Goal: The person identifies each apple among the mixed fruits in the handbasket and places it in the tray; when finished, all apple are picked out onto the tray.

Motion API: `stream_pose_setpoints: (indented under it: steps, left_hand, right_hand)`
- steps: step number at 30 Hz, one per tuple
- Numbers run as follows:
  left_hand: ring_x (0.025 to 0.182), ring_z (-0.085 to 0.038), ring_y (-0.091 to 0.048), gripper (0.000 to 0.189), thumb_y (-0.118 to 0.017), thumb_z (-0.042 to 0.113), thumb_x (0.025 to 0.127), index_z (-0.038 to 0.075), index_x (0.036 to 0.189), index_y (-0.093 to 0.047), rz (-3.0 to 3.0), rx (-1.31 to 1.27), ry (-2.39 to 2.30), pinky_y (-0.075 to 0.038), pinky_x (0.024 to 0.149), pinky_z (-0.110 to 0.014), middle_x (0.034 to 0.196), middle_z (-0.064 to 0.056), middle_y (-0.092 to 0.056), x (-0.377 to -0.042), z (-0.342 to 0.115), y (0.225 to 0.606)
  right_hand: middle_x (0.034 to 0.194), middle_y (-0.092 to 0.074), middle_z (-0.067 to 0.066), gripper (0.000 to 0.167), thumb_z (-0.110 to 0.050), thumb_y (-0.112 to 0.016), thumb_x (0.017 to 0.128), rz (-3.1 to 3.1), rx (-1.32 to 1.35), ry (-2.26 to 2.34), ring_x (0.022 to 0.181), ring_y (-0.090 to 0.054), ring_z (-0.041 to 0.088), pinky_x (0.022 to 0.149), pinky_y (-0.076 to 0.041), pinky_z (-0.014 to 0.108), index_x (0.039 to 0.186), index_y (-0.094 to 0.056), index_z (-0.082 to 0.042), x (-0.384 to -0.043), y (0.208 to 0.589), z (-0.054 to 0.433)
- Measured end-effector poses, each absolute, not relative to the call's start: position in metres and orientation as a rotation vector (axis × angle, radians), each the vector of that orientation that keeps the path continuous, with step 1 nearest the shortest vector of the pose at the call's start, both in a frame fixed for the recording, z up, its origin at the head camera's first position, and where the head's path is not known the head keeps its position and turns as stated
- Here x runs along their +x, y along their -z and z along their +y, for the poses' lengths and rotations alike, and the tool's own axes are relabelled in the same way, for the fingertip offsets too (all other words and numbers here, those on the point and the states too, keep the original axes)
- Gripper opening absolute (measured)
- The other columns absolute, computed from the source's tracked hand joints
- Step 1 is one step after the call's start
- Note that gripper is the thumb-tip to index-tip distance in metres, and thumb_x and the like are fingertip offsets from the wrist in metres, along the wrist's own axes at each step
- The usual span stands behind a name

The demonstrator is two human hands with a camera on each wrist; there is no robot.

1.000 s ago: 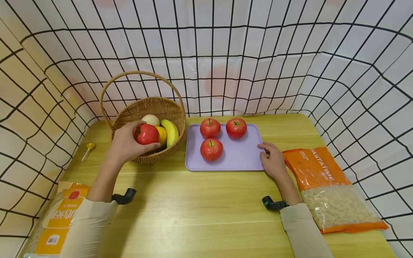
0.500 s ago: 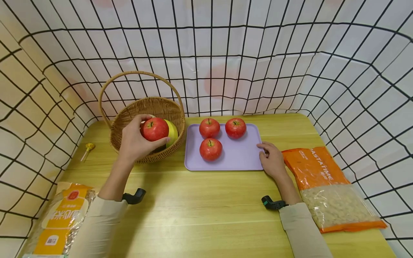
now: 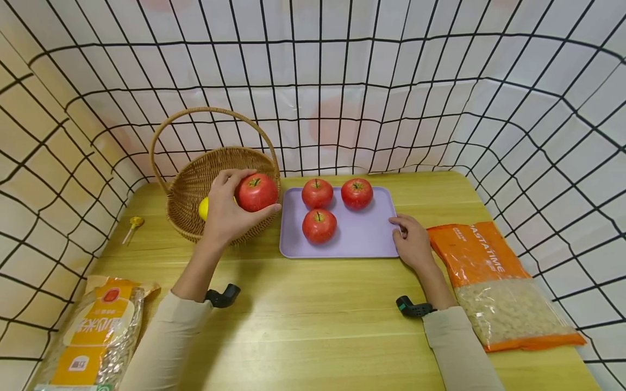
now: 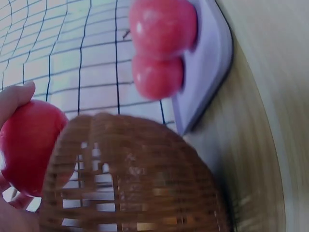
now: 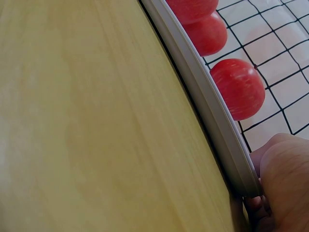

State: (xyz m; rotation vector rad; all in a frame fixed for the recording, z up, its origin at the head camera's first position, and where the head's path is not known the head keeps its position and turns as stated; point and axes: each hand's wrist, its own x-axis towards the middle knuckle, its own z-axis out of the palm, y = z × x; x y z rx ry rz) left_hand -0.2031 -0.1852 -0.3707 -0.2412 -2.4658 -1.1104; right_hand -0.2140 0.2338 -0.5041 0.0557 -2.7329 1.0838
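My left hand [image 3: 226, 210] grips a red apple [image 3: 256, 192] above the right rim of a wicker basket [image 3: 188, 187] with a tall handle. In the left wrist view that apple [image 4: 33, 145] is clear of the basket wall. Behind the left hand, part of a yellow fruit [image 3: 202, 208] shows inside the basket; other contents are hidden. On a lilac tray [image 3: 367, 233] sit three red apples, one back left [image 3: 318, 194], one back right [image 3: 357, 194] and one front left [image 3: 319, 226]. My right hand [image 3: 414, 243] pinches the tray's right edge.
An orange bag of pasta [image 3: 499, 282] lies right of the right forearm. Another clear and yellow food bag [image 3: 93, 331] lies at the front left. A yellow lollipop [image 3: 136, 221] is left of the basket. Grid-patterned cloth [image 3: 371, 108] walls in the table's back and sides.
The left hand has lifted the apple out of the basket and carried it right, to the basket's rim by the tray. The right hand and tray have stayed put.
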Motion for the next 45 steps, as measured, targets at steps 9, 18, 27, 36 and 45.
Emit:
stream_pose_setpoints:
  steps: [9,18,27,36,45]
  left_hand:
    - [0.119,-0.022,-0.057,0.077,-0.095,0.048,0.065,0.021,0.132,-0.067,-2.39,-0.345,1.178,-0.056,0.097,-0.048,0.132,-0.005,-0.057,-0.209,-0.154,0.373]
    - [0.117,-0.022,-0.061,0.077,-0.092,0.053,0.069,0.024,0.135,-0.064,-2.434,-0.451,1.232,-0.058,0.095,-0.045,0.134,0.0,-0.058,-0.208,-0.11,0.378]
    - [0.116,-0.026,-0.064,0.077,-0.09,0.052,0.071,0.021,0.137,-0.064,-2.449,-0.573,1.25,-0.059,0.093,-0.044,0.138,-0.003,-0.062,-0.205,-0.063,0.398]
    - [0.125,-0.026,-0.062,0.083,-0.09,0.048,0.073,0.02,0.145,-0.059,-2.559,-0.616,1.251,-0.058,0.098,-0.048,0.143,-0.006,-0.06,-0.2,-0.03,0.417]
    - [0.126,-0.025,-0.059,0.083,-0.084,0.041,0.082,0.013,0.152,-0.049,-2.691,-0.634,1.27,-0.055,0.101,-0.048,0.146,-0.01,-0.054,-0.193,0.0,0.435]
  right_hand:
    - [0.145,-0.057,0.022,0.033,-0.005,-0.055,0.1,-2.736,0.056,-1.106,0.105,-0.056,0.033,0.088,-0.045,0.041,0.129,-0.07,0.0,-0.214,0.504,0.233]
    - [0.146,-0.056,0.022,0.034,-0.007,-0.054,0.1,-2.745,0.054,-1.093,0.106,-0.055,0.032,0.088,-0.044,0.04,0.129,-0.069,0.0,-0.213,0.504,0.235]
    - [0.145,-0.058,0.022,0.033,-0.007,-0.054,0.099,-2.741,0.059,-1.075,0.103,-0.055,0.031,0.085,-0.042,0.038,0.128,-0.07,0.0,-0.214,0.505,0.236]
    - [0.146,-0.057,0.021,0.033,-0.008,-0.054,0.1,-2.747,0.059,-1.087,0.103,-0.055,0.031,0.086,-0.043,0.039,0.129,-0.07,0.0,-0.215,0.506,0.235]
    - [0.144,-0.058,0.02,0.033,-0.008,-0.054,0.1,-2.744,0.061,-1.072,0.101,-0.054,0.03,0.084,-0.043,0.037,0.128,-0.07,-0.001,-0.215,0.507,0.235]
